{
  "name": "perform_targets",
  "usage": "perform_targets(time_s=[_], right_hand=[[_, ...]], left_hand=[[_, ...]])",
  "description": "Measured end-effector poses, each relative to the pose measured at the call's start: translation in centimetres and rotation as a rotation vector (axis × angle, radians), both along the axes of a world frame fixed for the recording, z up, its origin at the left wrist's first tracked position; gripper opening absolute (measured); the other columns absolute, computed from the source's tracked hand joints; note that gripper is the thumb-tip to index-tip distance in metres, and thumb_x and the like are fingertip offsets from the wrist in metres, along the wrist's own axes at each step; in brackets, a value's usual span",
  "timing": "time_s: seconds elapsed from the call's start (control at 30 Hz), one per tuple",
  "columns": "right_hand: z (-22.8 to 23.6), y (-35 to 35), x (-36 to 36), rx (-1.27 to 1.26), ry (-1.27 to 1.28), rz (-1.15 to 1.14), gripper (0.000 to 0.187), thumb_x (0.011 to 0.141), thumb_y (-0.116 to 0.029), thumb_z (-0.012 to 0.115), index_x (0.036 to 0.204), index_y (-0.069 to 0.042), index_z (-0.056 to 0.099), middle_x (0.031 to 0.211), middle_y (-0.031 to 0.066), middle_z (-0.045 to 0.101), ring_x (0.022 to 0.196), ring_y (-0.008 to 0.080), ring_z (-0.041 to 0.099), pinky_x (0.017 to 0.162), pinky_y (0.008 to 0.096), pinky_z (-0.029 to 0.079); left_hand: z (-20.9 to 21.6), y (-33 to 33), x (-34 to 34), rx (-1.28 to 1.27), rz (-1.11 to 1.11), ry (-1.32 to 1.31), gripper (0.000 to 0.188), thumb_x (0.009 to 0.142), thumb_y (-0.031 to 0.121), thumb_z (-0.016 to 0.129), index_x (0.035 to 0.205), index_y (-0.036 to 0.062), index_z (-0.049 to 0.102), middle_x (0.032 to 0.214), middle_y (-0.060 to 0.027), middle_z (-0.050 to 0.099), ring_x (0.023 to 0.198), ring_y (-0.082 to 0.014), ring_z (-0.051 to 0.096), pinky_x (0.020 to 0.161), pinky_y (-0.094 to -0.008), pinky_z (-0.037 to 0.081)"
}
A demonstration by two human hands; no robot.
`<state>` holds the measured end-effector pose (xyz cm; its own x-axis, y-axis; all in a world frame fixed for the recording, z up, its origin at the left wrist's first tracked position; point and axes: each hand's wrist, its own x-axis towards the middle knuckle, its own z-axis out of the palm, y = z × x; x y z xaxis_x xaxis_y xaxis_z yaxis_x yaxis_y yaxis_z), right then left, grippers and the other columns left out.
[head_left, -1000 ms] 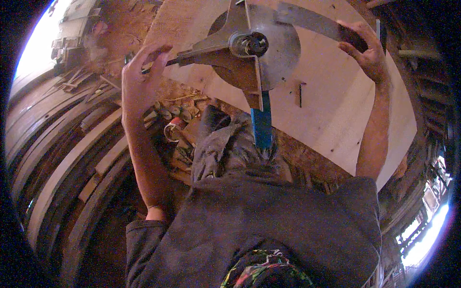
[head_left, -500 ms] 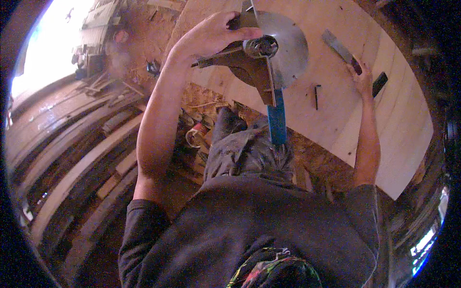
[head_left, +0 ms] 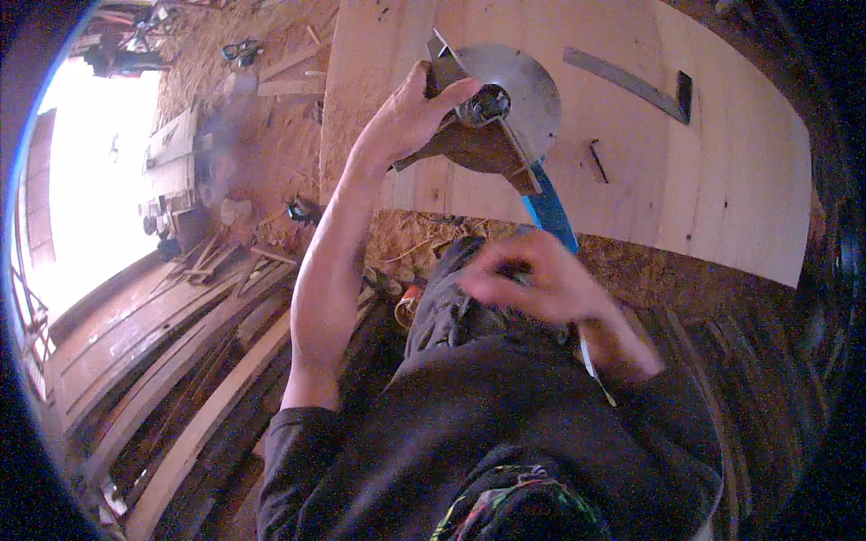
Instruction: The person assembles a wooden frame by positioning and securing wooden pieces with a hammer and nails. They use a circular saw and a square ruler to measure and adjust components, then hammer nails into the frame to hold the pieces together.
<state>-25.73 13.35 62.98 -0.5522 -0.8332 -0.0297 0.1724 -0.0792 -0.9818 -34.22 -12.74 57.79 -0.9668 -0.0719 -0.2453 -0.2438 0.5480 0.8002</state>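
Circular saw (head_left: 492, 122), with its round silver blade and brown metal guard, is held up above the pale wooden board (head_left: 722, 180), which lies across the upper right of the view over a sawdust-covered floor (head_left: 271, 135). The left hand (head_left: 410, 117) is closed on the saw's left side, the thumb lying over the top edge near the blade's hub. From that hand the tool extends to the right and downward, and its long axis runs on through the blue handle (head_left: 550, 212), which points toward the person's body. The right hand (head_left: 541, 279) is lower, just below the end of the blue handle and in front of the chest; it is blurred, so I cannot tell whether its fingers are apart or together, or whether it touches the handle. A metal square (head_left: 631, 86) and a small dark nail-like piece (head_left: 598, 160) lie on the board, well apart from both hands. The left hand is clearly the nearer one to the blade.
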Motion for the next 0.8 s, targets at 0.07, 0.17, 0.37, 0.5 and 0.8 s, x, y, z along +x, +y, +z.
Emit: perform_targets(time_s=[0.07,0.17,0.37,0.5,0.8], right_hand=[[-7.9,-3.2,1.8,0.140,-0.283,-0.137,0.023,0.101,-0.024,0.065,0.108,-0.002,0.068,0.086,0.0029,0.067,0.069,0.0104,0.058,0.060,0.0249,0.045],[-16.3,-9.2,1.9,-0.009,-0.730,-0.467,0.032,0.103,-0.031,0.063,0.122,-0.005,0.060,0.099,0.0036,0.068,0.065,0.0092,0.052,0.055,0.0245,0.041],[-17.4,-14.0,0.5,-0.364,-0.838,-0.734,0.030,0.099,-0.035,0.067,0.113,-0.008,0.066,0.091,-0.0005,0.067,0.067,0.0085,0.053,0.058,0.0244,0.043],[-17.9,-16.4,-0.5,-0.578,-0.858,-0.708,0.030,0.100,-0.027,0.068,0.120,-0.007,0.060,0.102,0.0060,0.069,0.069,0.0123,0.054,0.064,0.0261,0.047],[-18.3,-19.8,-0.4,-0.819,-0.720,-0.613,0.020,0.107,-0.022,0.053,0.092,-0.011,0.056,0.076,0.0017,0.055,0.062,0.0130,0.045,0.059,0.0270,0.039]], left_hand=[[-0.1,2.6,-0.9,0.010,0.004,-0.060,0.089,0.087,0.069,0.065,0.131,-0.0075,0.053,0.123,-0.0287,0.066,0.119,-0.0380,0.064,0.100,-0.0439,0.048],[-3.6,3.7,-1.0,-0.013,-0.006,-0.057,0.092,0.087,0.071,0.064,0.133,-0.0073,0.050,0.127,-0.0305,0.064,0.122,-0.0409,0.062,0.102,-0.0457,0.047],[-5.2,3.9,-3.1,-0.034,-0.014,-0.080,0.097,0.085,0.074,0.063,0.137,-0.0058,0.046,0.127,-0.0307,0.064,0.121,-0.0418,0.062,0.102,-0.0460,0.047],[1.2,3.9,-3.2,0.050,-0.078,0.005,0.098,0.084,0.074,0.065,0.139,-0.0053,0.045,0.126,-0.0306,0.064,0.120,-0.0411,0.062,0.102,-0.0451,0.047],[0.1,2.6,-3.3,0.084,-0.049,0.078,0.088,0.089,0.067,0.064,0.136,-0.0062,0.049,0.127,-0.0295,0.064,0.123,-0.0381,0.061,0.104,-0.0427,0.046]])
